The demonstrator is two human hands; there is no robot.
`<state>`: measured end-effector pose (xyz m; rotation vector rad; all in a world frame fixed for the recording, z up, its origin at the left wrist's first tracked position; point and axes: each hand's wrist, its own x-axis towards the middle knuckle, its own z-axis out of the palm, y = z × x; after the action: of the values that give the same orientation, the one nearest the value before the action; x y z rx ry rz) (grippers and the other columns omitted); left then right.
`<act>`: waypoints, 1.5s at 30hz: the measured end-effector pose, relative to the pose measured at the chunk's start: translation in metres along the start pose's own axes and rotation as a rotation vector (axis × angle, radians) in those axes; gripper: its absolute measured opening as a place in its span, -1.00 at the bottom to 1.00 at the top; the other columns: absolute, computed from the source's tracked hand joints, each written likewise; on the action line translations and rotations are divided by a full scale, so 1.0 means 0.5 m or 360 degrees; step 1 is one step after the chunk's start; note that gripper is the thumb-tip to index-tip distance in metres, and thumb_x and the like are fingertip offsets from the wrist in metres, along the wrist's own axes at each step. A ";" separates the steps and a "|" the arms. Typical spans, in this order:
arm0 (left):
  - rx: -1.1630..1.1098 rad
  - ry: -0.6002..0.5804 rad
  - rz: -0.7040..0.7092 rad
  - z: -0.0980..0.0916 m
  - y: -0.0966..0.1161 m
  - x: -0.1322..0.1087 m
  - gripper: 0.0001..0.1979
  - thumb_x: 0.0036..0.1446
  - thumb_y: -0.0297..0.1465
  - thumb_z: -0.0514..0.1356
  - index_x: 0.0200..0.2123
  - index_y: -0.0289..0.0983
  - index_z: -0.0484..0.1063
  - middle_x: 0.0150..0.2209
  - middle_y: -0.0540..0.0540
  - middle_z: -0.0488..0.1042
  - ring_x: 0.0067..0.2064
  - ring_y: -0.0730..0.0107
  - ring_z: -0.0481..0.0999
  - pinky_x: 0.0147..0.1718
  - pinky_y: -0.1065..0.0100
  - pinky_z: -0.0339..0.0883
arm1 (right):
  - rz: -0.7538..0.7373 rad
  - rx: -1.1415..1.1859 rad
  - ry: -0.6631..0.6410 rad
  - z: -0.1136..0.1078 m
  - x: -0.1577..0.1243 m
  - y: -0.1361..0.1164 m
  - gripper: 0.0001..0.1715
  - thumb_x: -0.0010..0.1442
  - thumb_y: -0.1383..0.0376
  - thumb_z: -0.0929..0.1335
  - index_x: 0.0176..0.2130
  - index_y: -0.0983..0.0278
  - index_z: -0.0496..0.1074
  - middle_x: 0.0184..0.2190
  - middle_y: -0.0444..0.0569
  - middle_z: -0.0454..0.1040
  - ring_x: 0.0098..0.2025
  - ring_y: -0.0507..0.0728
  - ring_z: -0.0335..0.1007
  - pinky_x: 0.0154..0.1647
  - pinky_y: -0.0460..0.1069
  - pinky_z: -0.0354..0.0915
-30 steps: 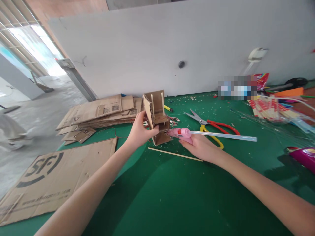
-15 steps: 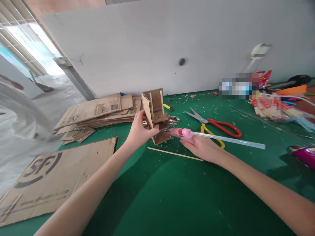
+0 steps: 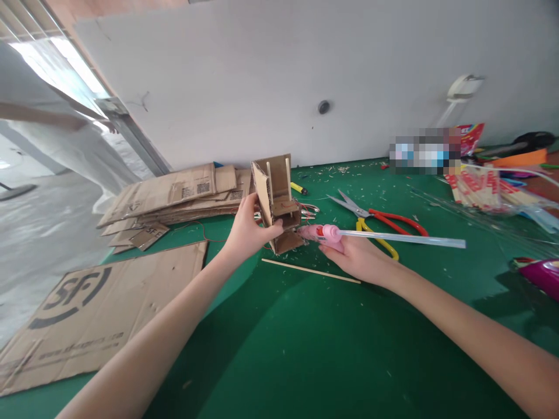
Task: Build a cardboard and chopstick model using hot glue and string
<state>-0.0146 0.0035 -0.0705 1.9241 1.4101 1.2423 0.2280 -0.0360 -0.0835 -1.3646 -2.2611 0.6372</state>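
My left hand [image 3: 251,226] grips the left side of a small cardboard structure [image 3: 279,187], its thumb at the lower inner part. Thin wooden sticks stand upright inside the structure. In my right hand [image 3: 360,256] is a pink hot glue gun [image 3: 328,235], its nozzle end against or very near the structure's lower right edge; the exact contact is hidden. A long clear glue stick [image 3: 406,237] sticks out of the gun's back to the right. In front of both hands a thin wooden stick [image 3: 311,271] lies on the green tabletop [image 3: 297,349].
Scissors [image 3: 371,215] with red and yellow handles lie open behind my right hand. Flat cardboard pieces [image 3: 174,192] are stacked at left, with a printed cardboard sheet [image 3: 113,308] in front. Wrapped sticks [image 3: 476,189] lie at right. A person [image 3: 56,116] is at far left.
The person at far left has come further into view. The glue stick's outer end sits slightly higher and the gun has turned a little; my left hand keeps its hold on the structure.
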 end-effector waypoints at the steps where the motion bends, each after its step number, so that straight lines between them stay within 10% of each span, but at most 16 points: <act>1: -0.0005 -0.0010 0.0006 0.000 0.001 0.000 -0.45 -0.10 -0.34 0.29 0.01 -0.27 0.27 -0.02 -0.18 0.39 -0.01 0.15 0.42 -0.15 0.17 0.47 | -0.0010 0.0002 0.0005 0.000 0.000 0.000 -0.66 0.27 0.16 0.24 -0.08 0.23 0.47 -0.36 0.01 0.52 -0.31 0.17 0.42 -0.25 0.01 0.29; 45: 0.0054 -0.0064 0.0004 -0.006 0.010 0.000 -0.42 -0.13 -0.37 0.30 0.02 -0.29 0.29 0.05 -0.22 0.40 0.07 0.06 0.43 -0.01 0.04 0.42 | 0.0122 -0.0293 -0.0005 0.020 -0.004 -0.012 -0.65 0.31 0.10 0.18 -0.19 0.26 0.40 -0.42 -0.01 0.51 -0.50 0.07 0.35 -0.52 -0.05 0.10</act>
<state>-0.0143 0.0010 -0.0651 1.9633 1.4173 1.1811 0.2189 -0.0421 -0.0883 -1.5438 -2.3273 0.4647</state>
